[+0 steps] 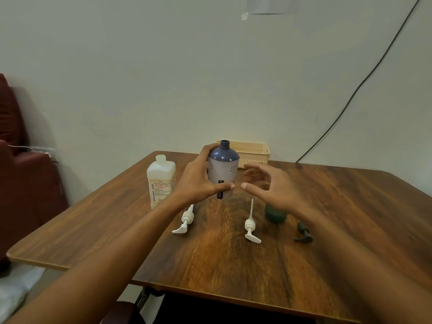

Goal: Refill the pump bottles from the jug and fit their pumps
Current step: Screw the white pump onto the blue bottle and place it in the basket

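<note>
While gripped upright by left hand (198,181), fingers curled round it: blue bottle (224,164), uncapped, mid wooden bench (210,265), white jug (160,183) just left; right hand (268,185) near, fingers spread; white pump (185,219), second white pump (250,226), dark pump (303,233), green bottle (274,215) nearer; beige basket (252,152) against pale wall (163,66).

Single wide-angle view from head height, facing forward and slightly down across the wooden table (233,265) to the pale wall (163,78) behind, near enough for both forearms to enter from the bottom edge, with left hand (198,181) and right hand (271,185) either side of the blue bottle (224,164) mid-frame.
</note>
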Demonstrator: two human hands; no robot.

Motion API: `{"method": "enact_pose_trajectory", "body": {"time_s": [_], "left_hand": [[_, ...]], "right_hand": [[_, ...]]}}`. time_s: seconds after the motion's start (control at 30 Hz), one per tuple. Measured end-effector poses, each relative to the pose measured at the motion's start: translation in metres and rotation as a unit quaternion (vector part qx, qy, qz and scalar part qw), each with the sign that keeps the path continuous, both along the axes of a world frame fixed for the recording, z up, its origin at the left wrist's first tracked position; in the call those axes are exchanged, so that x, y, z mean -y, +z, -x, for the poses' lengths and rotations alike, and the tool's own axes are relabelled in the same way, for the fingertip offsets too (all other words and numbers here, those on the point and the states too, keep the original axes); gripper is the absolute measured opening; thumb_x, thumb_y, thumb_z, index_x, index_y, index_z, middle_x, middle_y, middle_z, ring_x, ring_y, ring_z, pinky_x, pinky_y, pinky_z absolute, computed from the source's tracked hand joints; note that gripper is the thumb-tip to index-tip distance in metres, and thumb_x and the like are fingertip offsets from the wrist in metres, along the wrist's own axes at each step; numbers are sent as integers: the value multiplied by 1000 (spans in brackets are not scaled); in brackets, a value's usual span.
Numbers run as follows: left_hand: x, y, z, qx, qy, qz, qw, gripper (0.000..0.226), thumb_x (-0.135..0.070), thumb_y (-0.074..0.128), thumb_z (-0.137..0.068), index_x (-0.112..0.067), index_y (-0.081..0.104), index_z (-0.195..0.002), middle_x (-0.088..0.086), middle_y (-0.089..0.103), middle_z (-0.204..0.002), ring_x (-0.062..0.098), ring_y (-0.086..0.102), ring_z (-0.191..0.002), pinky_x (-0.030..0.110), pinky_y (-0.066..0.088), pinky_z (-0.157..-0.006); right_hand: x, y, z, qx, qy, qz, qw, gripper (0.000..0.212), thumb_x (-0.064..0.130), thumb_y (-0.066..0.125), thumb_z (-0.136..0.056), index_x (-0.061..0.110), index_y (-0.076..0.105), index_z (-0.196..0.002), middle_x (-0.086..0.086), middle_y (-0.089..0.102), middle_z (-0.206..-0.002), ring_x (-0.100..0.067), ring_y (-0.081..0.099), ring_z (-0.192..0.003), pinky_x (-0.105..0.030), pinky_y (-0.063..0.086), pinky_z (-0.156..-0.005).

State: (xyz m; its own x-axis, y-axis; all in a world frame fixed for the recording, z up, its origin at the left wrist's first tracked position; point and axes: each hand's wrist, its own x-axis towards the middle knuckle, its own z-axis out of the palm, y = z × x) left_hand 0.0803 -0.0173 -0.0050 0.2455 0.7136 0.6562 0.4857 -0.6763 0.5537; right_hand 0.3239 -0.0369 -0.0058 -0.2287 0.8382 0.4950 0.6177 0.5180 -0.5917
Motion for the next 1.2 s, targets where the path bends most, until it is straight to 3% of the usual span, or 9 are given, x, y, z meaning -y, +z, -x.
{"method": "enact_pose_trajectory", "body": {"time_s": [0.1,0.17,0.3,0.4,0.6,0.7,0.9,1.03,1.2], "left_hand": [[-1,-1,3,11,-1,20,1000,108,-54,92,-62,-38,31,-150,-15,57,-135,-1,59,-113,16,53,-89],[-2,-2,5,9,-1,31,999,111,-53,93,-63,-40,28,-151,-20,54,-132,-6,57,-108,7,49,-84],[-4,-8,6,2,1,35,999,113,-54,93,-64,-36,27,-153,-10,55,-143,5,57,-118,15,52,-90],[-4,-12,7,1,0,35,999,112,-53,92,-64,-33,27,-154,-7,53,-147,10,57,-123,24,54,-95],[-3,-13,8,1,3,39,999,111,-48,94,-65,-29,30,-153,-6,54,-146,12,58,-123,28,55,-98],[-3,-12,8,-1,10,38,999,107,-48,94,-64,-28,34,-150,-7,55,-143,11,59,-121,21,53,-94],[-4,-3,5,5,22,47,999,105,-50,94,-64,-25,37,-148,-5,58,-141,11,59,-117,19,52,-90],[-2,-1,4,4,19,51,999,103,-53,93,-63,-30,37,-147,-14,59,-135,-1,59,-104,7,46,-77],[-1,1,0,4,3,52,999,103,-51,93,-63,-32,36,-147,-12,58,-136,4,60,-108,16,50,-84]], "right_hand": [[3,-12,-15,106,40,-96,989,41,19,76,-94,27,68,-134,15,69,-125,7,65,-108,-23,60,-95],[4,-19,-20,219,99,-102,965,43,6,69,-95,24,70,-134,9,69,-133,0,64,-118,-19,54,-101],[2,-38,-21,405,159,-58,899,52,7,63,-99,30,61,-146,8,55,-155,-8,48,-143,-29,44,-117],[2,-45,-21,438,177,-68,879,53,10,61,-101,38,60,-146,12,53,-156,-5,44,-146,-24,40,-116],[2,-44,-19,436,194,-88,874,42,14,64,-102,32,66,-140,7,62,-148,-8,56,-137,-21,44,-108],[8,-27,-18,389,177,-100,899,37,16,63,-102,27,68,-137,5,64,-146,-10,59,-134,-31,52,-109],[25,40,-15,125,102,-158,974,36,14,77,-94,16,73,-131,4,75,-124,-2,70,-112,-25,60,-95],[32,94,-13,-42,83,-196,976,39,18,80,-94,10,70,-131,0,75,-122,-12,75,-110,-30,62,-94],[30,145,-6,-189,75,-211,956,41,25,82,-93,7,70,-129,-15,74,-117,-25,78,-103,-41,64,-91]]}}
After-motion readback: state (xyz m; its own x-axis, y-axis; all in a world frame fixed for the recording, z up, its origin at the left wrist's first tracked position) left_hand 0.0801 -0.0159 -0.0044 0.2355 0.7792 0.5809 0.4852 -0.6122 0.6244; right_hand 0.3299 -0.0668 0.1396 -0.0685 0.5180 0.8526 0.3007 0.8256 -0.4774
